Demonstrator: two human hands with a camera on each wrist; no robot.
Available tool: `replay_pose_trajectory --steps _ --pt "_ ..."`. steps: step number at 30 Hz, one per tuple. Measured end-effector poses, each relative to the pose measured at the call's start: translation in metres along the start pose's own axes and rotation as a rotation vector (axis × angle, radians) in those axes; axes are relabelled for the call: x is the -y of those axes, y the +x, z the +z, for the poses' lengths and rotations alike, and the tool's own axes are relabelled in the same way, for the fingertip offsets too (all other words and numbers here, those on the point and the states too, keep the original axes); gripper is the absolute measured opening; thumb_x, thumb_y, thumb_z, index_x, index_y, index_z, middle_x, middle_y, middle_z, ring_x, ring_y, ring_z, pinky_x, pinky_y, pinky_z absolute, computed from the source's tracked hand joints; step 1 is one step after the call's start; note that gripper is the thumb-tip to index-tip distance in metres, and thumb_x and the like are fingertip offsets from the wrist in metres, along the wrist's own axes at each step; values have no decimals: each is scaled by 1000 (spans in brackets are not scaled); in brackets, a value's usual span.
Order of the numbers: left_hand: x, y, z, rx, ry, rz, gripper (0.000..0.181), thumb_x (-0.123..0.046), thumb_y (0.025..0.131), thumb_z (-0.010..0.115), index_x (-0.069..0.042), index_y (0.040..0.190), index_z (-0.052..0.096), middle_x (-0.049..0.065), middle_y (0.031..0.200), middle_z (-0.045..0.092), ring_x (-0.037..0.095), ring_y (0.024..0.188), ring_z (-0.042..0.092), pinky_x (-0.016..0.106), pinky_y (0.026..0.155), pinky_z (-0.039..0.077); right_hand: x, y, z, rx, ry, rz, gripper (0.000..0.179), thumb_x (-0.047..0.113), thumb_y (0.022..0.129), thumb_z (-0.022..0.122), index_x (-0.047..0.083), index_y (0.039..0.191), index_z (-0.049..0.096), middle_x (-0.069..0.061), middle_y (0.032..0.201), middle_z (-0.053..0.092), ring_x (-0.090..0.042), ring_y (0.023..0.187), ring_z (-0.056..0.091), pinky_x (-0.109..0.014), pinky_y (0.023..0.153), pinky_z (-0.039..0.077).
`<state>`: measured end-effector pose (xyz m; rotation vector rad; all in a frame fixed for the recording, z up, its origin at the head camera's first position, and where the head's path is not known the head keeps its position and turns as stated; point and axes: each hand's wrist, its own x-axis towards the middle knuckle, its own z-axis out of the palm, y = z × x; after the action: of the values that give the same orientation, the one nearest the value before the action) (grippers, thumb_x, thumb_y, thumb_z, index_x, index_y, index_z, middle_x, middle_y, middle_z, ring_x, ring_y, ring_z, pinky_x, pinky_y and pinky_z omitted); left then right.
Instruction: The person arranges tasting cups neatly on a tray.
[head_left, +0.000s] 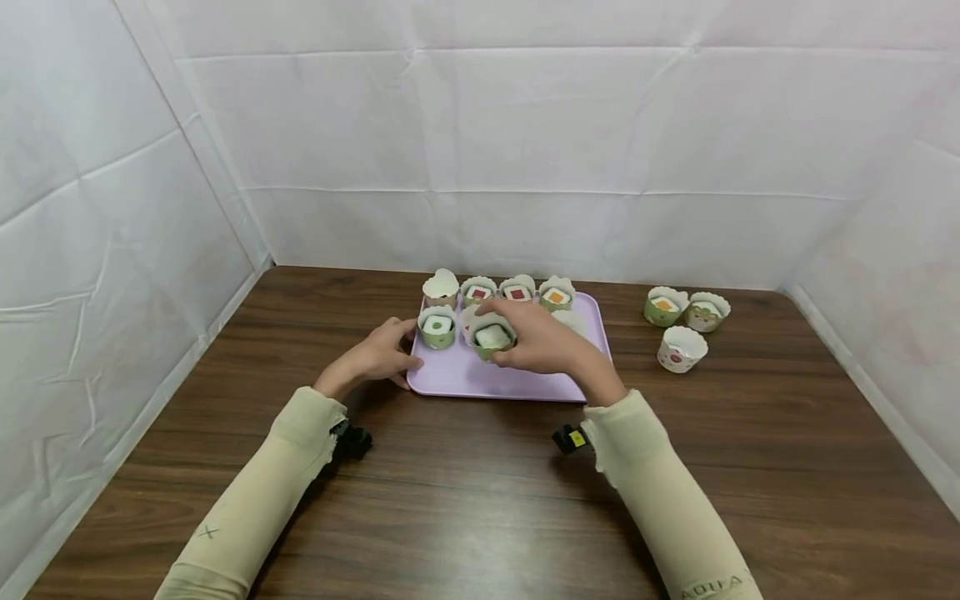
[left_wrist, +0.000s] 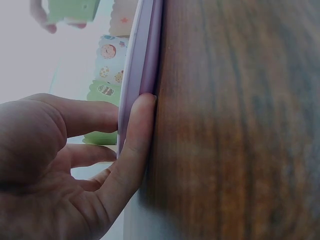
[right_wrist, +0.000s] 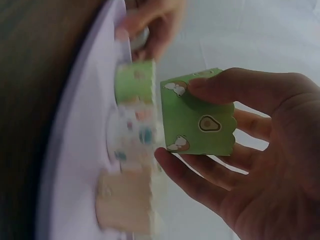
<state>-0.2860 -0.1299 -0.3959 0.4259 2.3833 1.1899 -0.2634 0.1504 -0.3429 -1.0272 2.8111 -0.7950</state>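
Observation:
My right hand (head_left: 542,337) holds a green paper baking cup (right_wrist: 200,117) printed with avocados, thumb on one side and fingers on the other. A pale square piece (head_left: 492,337) sits inside it. The held cup is tilted above a lilac tray (head_left: 480,379), close over a white printed cup (right_wrist: 132,137). At the tray's left edge, my left hand (head_left: 378,354) pinches the rim (left_wrist: 135,65) between thumb and fingers. Nearest to that hand on the tray stands a green cup (head_left: 437,329) holding a white square with a green dot. A pale cup (head_left: 572,321) is partly hidden behind my right hand.
Along the tray's back stand a brown cup (head_left: 441,289), two cups with red squares (head_left: 517,292) and one with an orange square (head_left: 557,297). Right of the tray, on the wooden table (head_left: 465,500), are a green cup (head_left: 663,308), a brownish cup (head_left: 707,313) and a white cup (head_left: 681,352).

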Motion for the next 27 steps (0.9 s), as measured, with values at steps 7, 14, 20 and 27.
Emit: replay_pose_trajectory --steps 7,14,20,27 --pt "1 0 1 0 -3 15 77 3 96 60 4 162 20 32 141 32 31 82 68 34 67 68 16 18 29 -14 9 -17 59 13 82 80 7 136 58 -12 136 64 -26 125 59 -45 108 52" --pt "0 -1 -1 -4 5 12 77 1 96 59 4 163 20 31 140 33 29 79 68 34 66 68 20 26 54 -7 46 56 61 14 84 80 8 140 56 -12 140 63 -28 131 57 -46 111 51" --pt "0 -2 -1 -8 -20 20 72 1 98 53 3 163 21 31 140 33 31 83 66 34 67 68 23 31 67 -22 59 87 65 11 84 78 5 143 51 -13 140 63 -28 124 61 -45 109 53" --pt "-1 -2 0 1 -22 33 66 -2 101 45 0 163 22 30 139 34 33 90 64 34 68 68 26 34 75 -30 99 117 61 10 83 81 5 135 51 -14 128 66 -24 111 63 -42 101 56"
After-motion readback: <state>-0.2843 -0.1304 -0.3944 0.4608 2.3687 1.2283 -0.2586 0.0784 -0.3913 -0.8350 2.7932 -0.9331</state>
